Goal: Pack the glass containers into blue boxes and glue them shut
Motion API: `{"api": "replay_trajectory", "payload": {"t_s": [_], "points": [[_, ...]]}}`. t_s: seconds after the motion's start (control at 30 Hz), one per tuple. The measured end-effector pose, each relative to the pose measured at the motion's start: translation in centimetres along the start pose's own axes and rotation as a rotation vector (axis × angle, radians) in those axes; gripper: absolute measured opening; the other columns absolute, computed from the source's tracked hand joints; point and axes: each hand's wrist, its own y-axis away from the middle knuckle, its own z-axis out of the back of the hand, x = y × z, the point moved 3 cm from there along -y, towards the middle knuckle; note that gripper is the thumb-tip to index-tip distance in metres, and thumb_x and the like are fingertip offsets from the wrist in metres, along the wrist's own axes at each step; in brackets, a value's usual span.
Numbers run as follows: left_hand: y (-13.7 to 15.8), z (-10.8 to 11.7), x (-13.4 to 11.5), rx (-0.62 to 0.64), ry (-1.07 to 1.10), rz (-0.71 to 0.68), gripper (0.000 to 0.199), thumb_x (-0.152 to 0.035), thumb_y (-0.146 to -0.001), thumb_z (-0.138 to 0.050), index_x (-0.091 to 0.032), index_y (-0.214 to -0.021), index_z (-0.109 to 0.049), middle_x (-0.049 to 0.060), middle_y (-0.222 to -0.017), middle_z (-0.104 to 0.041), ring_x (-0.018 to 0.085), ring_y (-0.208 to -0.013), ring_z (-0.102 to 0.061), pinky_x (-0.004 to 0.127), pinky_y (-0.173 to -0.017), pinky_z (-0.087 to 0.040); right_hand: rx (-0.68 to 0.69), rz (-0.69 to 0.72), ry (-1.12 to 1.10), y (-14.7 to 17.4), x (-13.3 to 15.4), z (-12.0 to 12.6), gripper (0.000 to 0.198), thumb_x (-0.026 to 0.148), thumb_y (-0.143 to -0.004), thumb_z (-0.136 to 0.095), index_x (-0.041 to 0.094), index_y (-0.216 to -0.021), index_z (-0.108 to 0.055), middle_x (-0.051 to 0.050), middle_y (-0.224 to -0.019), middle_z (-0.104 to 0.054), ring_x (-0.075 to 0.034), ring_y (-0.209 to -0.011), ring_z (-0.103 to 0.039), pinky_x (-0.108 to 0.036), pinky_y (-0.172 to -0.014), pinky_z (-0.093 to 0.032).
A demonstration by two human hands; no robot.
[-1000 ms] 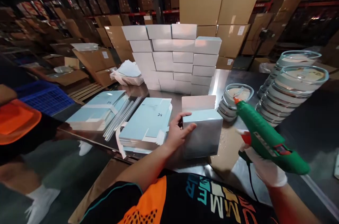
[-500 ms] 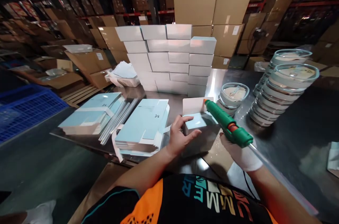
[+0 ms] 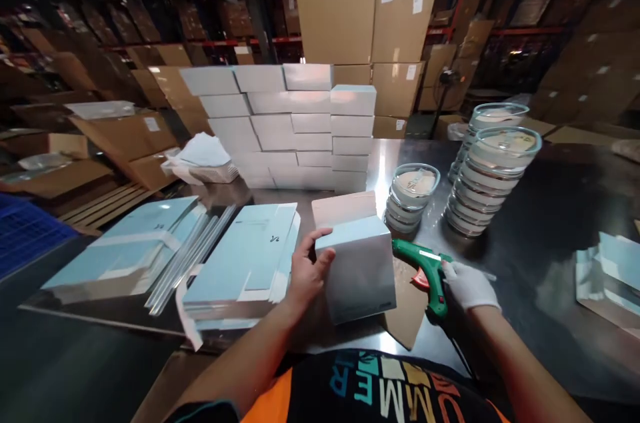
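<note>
A light-blue and white box (image 3: 357, 270) stands at the table's near edge, with its flap (image 3: 345, 208) raised at the back. My bare left hand (image 3: 311, 270) grips the box's left side, thumb on the near face and fingers by the top edge. The green hot glue gun (image 3: 425, 270) is turned on its side right of the box, its nozzle close to the box and its red trigger showing. My right hand (image 3: 467, 284), in a white glove, has its fingers closed at the gun's rear end. A cardboard sheet (image 3: 406, 306) lies under the gun.
Stacked white boxes (image 3: 270, 123) form a wall at the back. Left of me lie bundles of light-blue flat cartons (image 3: 250, 243) and clear glue sticks (image 3: 193, 256). Round clear-lidded containers (image 3: 480, 190) rise in stacks on the right. More light-blue pieces (image 3: 617, 276) lie at far right.
The glue gun has moved from above the box's raised flap down to its right side and turned over sideways. The box is tilted differently, and my left hand has shifted to its side.
</note>
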Motion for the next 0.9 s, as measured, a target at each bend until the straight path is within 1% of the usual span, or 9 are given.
{"api": "replay_trajectory", "payload": {"t_s": [0.07,0.2,0.27,0.37,0.47,0.57,0.67,0.77,0.9], "points": [[0.1,-0.3,0.2,0.029,-0.002,0.005,0.074,-0.079,-0.084,-0.076,-0.016,-0.121,-0.077,0.010,-0.104,-0.078,0.028,-0.099,-0.072,0.036,-0.090,-0.057,-0.006,0.020,-0.065,0.4,1.3,0.1,0.058,0.075,-0.089,-0.056,0.021,-0.075,-0.068,-0.013,-0.074,-0.073,-0.027,-0.072,-0.070,-0.035,-0.065,-0.055],[0.3,-1.4,0.4,0.085,0.029,-0.037,0.073,-0.081,-0.080,-0.078,-0.018,-0.116,-0.080,0.012,-0.111,-0.079,0.030,-0.106,-0.073,0.040,-0.099,-0.057,0.160,0.242,-0.553,2.2,7.7,-2.3,0.077,0.082,-0.085,-0.062,0.021,-0.132,-0.065,-0.016,-0.125,-0.077,-0.030,-0.108,-0.075,-0.042,-0.091,-0.062],[0.4,-1.9,0.6,0.133,0.045,-0.056,0.071,-0.081,-0.079,-0.080,-0.019,-0.113,-0.081,0.012,-0.112,-0.079,0.030,-0.106,-0.073,0.040,-0.098,-0.057,0.240,0.336,-0.725,2.9,10.8,-3.6,0.074,0.069,-0.084,-0.073,0.023,-0.140,-0.061,-0.015,-0.133,-0.074,-0.031,-0.122,-0.071,-0.046,-0.102,-0.060],[0.6,-2.1,1.2,0.200,0.029,-0.067,0.069,-0.080,-0.080,-0.080,-0.019,-0.112,-0.080,0.012,-0.110,-0.079,0.030,-0.103,-0.074,0.039,-0.093,-0.059,0.288,0.344,-0.743,3.2,13.0,-5.1,0.057,0.051,-0.083,-0.071,0.021,-0.132,-0.065,-0.010,-0.122,-0.078,-0.031,-0.119,-0.071,-0.045,-0.102,-0.061],[0.7,-2.0,2.0,0.208,0.014,-0.108,0.064,-0.077,-0.081,-0.081,-0.019,-0.109,-0.079,0.014,-0.119,-0.077,0.032,-0.116,-0.073,0.041,-0.100,-0.057,0.280,0.388,-0.706,2.7,12.6,-5.6,0.054,0.050,-0.084,-0.072,0.019,-0.127,-0.063,-0.011,-0.124,-0.077,-0.030,-0.117,-0.072,-0.045,-0.104,-0.060],[0.5,-1.8,2.7,0.109,0.139,-0.151,0.058,-0.069,-0.080,-0.087,-0.021,-0.106,-0.070,0.015,-0.133,-0.073,0.032,-0.126,-0.071,0.044,-0.107,-0.056,0.275,0.559,-0.620,2.4,11.1,-5.4,0.068,0.053,-0.079,-0.085,0.019,-0.132,-0.060,-0.016,-0.140,-0.069,-0.033,-0.132,-0.067,-0.048,-0.115,-0.054],[-0.1,-1.6,2.7,0.060,0.249,-0.187,0.057,-0.060,-0.078,-0.093,-0.022,-0.110,-0.066,0.011,-0.118,-0.077,0.029,-0.116,-0.075,0.044,-0.104,-0.058,0.244,0.761,-0.505,2.7,9.8,-4.9,0.058,0.047,-0.081,-0.091,0.021,-0.125,-0.064,-0.019,-0.154,-0.061,-0.033,-0.144,-0.060,-0.050,-0.121,-0.049],[-1.1,-1.5,1.6,0.236,0.130,-0.283,0.045,-0.062,-0.081,-0.091,-0.022,-0.099,-0.079,0.013,-0.110,-0.076,0.031,-0.115,-0.075,0.049,-0.107,-0.058,0.271,0.885,-0.483,3.4,9.2,-4.4,0.034,0.044,-0.098,-0.077,0.024,-0.124,-0.068,-0.018,-0.156,-0.062,-0.028,-0.144,-0.062,-0.051,-0.120,-0.051],[-2.1,-1.4,0.2,0.469,0.106,-0.434,0.038,-0.062,-0.089,-0.083,-0.025,-0.101,-0.086,0.013,-0.113,-0.081,0.035,-0.132,-0.070,0.059,-0.118,-0.051,0.287,0.883,-0.456,3.9,9.9,-4.1,0.031,0.047,-0.103,-0.072,0.025,-0.125,-0.074,-0.017,-0.152,-0.066,-0.029,-0.143,-0.064,-0.054,-0.120,-0.051]]}}
